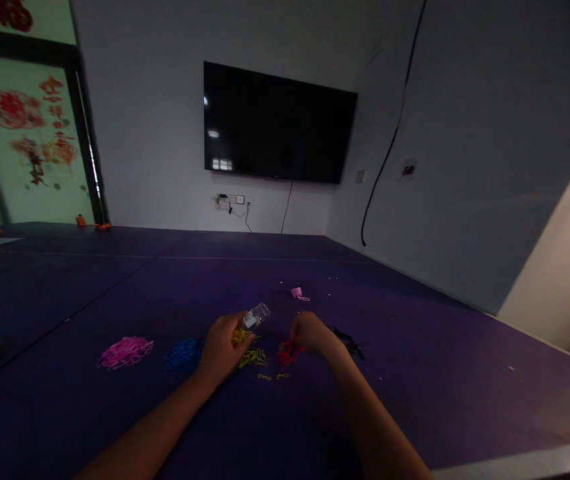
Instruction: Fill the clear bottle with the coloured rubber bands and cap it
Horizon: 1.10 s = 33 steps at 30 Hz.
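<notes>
My left hand [223,347] is closed round a small clear plastic bottle [257,316], which lies tilted with its far end pointing up and right. Yellow pieces show at the bottle's near end, beside my thumb. Under that hand spreads a pile of small yellow looped clips [253,358], with two loose ones just in front. My right hand [311,331] reaches down with fingers pinched at a pile of red looped clips [287,355]; what sits between the fingertips is hidden. Black clips [349,342] lie partly behind my right wrist.
Left of my hands are a blue pile [181,354] and a pink pile [125,352] of clips. A small pink object with a loop [297,293] lies farther back on the dark purple surface [205,280]. Walls and a television [279,127] stand beyond.
</notes>
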Tool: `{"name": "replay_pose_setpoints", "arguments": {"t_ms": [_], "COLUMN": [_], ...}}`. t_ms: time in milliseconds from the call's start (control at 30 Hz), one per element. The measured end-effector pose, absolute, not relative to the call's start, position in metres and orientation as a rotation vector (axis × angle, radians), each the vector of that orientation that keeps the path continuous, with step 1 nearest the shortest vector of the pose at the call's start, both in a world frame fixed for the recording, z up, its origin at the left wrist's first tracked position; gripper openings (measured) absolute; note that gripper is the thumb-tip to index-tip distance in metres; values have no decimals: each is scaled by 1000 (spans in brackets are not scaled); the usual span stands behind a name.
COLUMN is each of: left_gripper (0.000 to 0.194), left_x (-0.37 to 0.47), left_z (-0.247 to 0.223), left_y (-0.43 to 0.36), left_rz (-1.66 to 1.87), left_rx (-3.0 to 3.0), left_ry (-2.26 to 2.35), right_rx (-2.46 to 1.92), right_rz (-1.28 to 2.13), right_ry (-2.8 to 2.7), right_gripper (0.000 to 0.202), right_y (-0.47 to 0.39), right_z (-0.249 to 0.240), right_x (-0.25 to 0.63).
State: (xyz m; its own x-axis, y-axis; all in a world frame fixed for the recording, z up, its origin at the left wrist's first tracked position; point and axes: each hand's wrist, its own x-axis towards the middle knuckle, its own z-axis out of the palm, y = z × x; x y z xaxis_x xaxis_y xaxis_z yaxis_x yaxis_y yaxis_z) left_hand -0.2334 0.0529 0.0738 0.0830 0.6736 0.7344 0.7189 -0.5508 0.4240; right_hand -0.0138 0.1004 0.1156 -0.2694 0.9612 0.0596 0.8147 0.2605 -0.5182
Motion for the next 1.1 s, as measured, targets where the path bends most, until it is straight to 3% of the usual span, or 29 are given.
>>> {"name": "replay_pose_setpoints", "arguments": {"t_ms": [133,300,533,833,1100], "left_gripper": [40,38,37,37,37], "left_x": [-234,-235,-233,-232,-232], "left_z": [77,78,73,75,77], "left_y": [50,48,51,48,47], "left_rz": [-1443,-1377,-1376,-1412,-1391], "left_rx": [-2330,-2392,-2390,-2386,-2386], "left_ry": [-1456,-1417,-1357,-1370,-1400], "right_rx": [-1505,-1175,-954,-916,-937], "right_rz": [453,690,805,767,812], "right_ry": [-2059,-1781,-1654,-1583,-1679], "right_gripper": [21,12,16,17,6], "right_y": [101,97,90,80,77], "right_z": [126,134,130,135,137], "right_x": [-16,-25,-47,-55,-53]}}
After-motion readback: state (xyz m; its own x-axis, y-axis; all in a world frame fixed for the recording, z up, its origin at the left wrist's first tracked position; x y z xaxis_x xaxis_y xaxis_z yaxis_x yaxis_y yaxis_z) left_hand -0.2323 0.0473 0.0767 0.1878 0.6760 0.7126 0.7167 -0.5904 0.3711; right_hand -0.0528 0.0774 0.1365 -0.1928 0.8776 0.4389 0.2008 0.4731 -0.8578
